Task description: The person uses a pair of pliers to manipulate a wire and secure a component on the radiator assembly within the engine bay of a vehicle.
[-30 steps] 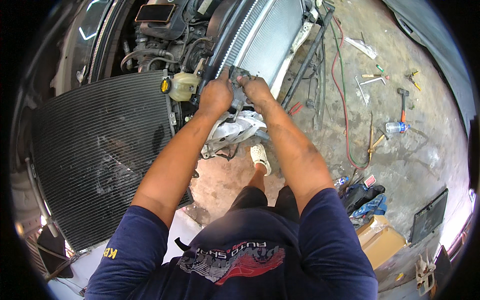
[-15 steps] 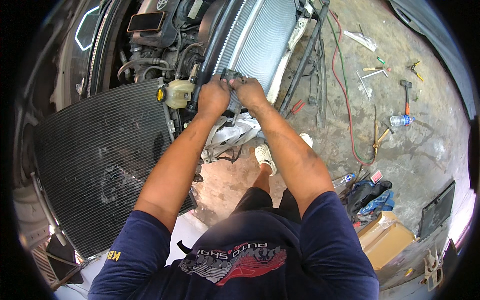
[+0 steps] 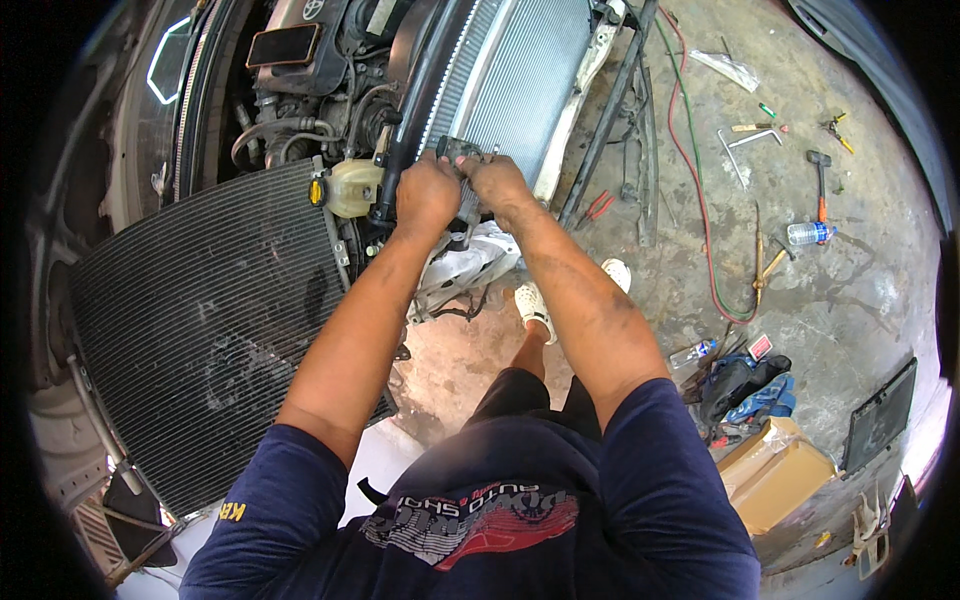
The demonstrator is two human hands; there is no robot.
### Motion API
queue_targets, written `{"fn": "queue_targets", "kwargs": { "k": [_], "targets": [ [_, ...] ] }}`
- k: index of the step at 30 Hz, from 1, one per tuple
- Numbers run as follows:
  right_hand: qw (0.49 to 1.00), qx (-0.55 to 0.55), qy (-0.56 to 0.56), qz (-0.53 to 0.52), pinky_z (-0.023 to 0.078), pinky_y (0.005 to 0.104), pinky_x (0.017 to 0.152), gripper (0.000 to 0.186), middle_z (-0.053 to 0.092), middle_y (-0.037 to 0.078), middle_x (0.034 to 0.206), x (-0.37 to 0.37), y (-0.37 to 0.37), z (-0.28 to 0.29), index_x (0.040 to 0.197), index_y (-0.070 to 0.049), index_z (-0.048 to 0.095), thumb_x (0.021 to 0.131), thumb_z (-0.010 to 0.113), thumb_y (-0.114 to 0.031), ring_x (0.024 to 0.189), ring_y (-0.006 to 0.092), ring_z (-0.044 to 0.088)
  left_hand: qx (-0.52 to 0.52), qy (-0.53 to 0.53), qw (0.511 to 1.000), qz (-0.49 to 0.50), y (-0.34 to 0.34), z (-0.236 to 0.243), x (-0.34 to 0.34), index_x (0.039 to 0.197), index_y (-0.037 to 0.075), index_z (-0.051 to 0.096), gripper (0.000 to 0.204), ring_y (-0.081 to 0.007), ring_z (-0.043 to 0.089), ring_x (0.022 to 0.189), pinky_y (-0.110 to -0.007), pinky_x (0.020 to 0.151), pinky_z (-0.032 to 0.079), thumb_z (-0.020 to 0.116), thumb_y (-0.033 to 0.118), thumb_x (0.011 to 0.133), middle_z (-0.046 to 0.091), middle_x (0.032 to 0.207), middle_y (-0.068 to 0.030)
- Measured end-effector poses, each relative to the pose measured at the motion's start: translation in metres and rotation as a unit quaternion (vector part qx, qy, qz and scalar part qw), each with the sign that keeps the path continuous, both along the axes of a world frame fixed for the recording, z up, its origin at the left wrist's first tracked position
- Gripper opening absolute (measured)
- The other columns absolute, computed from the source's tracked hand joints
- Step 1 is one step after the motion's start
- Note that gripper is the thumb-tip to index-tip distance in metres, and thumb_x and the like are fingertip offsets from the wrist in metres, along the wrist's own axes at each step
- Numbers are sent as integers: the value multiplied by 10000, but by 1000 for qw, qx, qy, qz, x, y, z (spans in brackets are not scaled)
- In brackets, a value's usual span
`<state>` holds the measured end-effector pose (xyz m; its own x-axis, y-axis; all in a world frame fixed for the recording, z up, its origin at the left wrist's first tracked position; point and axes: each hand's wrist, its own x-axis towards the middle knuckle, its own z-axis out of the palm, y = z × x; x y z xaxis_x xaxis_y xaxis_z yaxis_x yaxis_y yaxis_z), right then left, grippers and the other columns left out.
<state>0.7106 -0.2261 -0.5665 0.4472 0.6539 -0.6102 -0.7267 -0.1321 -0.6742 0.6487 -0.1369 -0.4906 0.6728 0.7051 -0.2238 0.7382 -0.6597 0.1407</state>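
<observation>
Both hands meet over the near end of the silver radiator [image 3: 530, 75] at the front of the car. My left hand [image 3: 430, 195] has its fingers closed on the left side of a small dark grey part [image 3: 459, 148]. From the right, my right hand [image 3: 497, 187] pinches the same part, thumb and fingertips nearly touching the left hand. Its kind cannot be made out, as my fingers cover much of it. A grey metal piece [image 3: 467, 214] shows between my wrists. Left of my left hand sits a cream plastic reservoir [image 3: 354, 189] with a yellow cap.
A large black finned condenser [image 3: 220, 330] leans at left. A phone [image 3: 284, 45] lies on the engine. Right on the concrete floor are red-handled pliers [image 3: 601, 206], a hammer [image 3: 821, 185], a water bottle [image 3: 808, 234], hoses [image 3: 697, 180] and a cardboard box [image 3: 775, 480].
The view has shifted slightly. Both hands stay together at the radiator's end, and the dark part between them looks slightly turned, with more of it showing.
</observation>
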Motion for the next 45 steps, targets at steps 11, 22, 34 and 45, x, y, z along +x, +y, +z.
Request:
{"fn": "queue_targets", "kwargs": {
  "k": [11,22,34,45],
  "targets": [
    [998,-33,-47,10,515,428,707,497,624,73,837,1,4,-23,1035,65,685,1030,645,-431,757,242,577,-33,21,999,-5,4,4,5,1120,-1,705,424,-518,660,1088,-587,969,501,456,339,1075,704,1099,-332],
    [979,-80,-188,1,540,477,817,534,720,301,890,-4,-7,-3,972,75,730,1036,604,-440,872,453,706,2,50,998,-26,3,0,4,1146,-25,655,415,-535,675,1028,-602,930,518,455,333,1081,706,1036,-350],
    [955,0,-292,47,516,408,767,398,691,168,798,-23,-14,-12,1048,17,718,1050,615,-367,751,249,626,51,-80,994,-45,-11,-14,-29,1092,-27,601,267,-544,676,800,-624,722,517,502,220,1065,687,808,-325],
    [989,-30,-137,40,539,473,848,504,727,308,923,-3,-11,-1,1042,63,739,1018,618,-426,911,449,716,58,-39,997,-36,-10,-6,-10,1015,-40,658,312,-546,680,853,-620,790,524,526,240,1053,691,854,-343]
  ]
}}
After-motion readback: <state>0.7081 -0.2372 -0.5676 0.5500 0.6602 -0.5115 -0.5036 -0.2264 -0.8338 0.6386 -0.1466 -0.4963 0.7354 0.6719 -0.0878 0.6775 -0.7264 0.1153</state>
